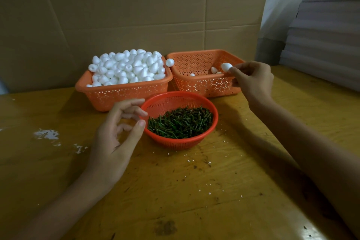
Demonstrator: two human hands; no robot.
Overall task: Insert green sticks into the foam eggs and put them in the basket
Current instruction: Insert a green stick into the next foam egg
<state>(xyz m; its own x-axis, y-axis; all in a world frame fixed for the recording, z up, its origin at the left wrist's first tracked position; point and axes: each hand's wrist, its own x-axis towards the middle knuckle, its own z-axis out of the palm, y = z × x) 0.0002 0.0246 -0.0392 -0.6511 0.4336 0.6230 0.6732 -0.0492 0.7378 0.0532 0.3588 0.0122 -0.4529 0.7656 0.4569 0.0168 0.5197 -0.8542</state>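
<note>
- Fingers (236, 71) of the right hand (253, 80) pinch one foam egg (226, 67) by its end, holding it over the near right corner of the right basket (204, 85). Whether a stick is already in it I cannot tell.
- Fingers (136, 101) of the left hand (115, 138) are loosely curled and spread, gripping nothing, just beside the left rim of the round basket (175, 143).
- Progress looks early. Only a few eggs (214, 69) lie low in the right basket, while the left basket (120, 95) is heaped above its rim with a pile of eggs (126, 68) apparently not yet done. One stray egg (169, 62) perches where the two far baskets meet.
- Green sticks (180, 122), short, thin and dark, fill the round basket in a bristly tangle, and plenty remain.
- Eggs are matt white, smooth and pointed at one end, probably light and easily dented.
- Baskets are orange plastic pierced with small holes. The two far ones are rectangular and the near one is a round mesh bowl.
- Counter (194, 191) is yellowish wood, scuffed and sprinkled with white foam crumbs (46, 134).
- Cardboard sheets (136, 6) stand behind, and grey boards (327, 35) are stacked at far right.
</note>
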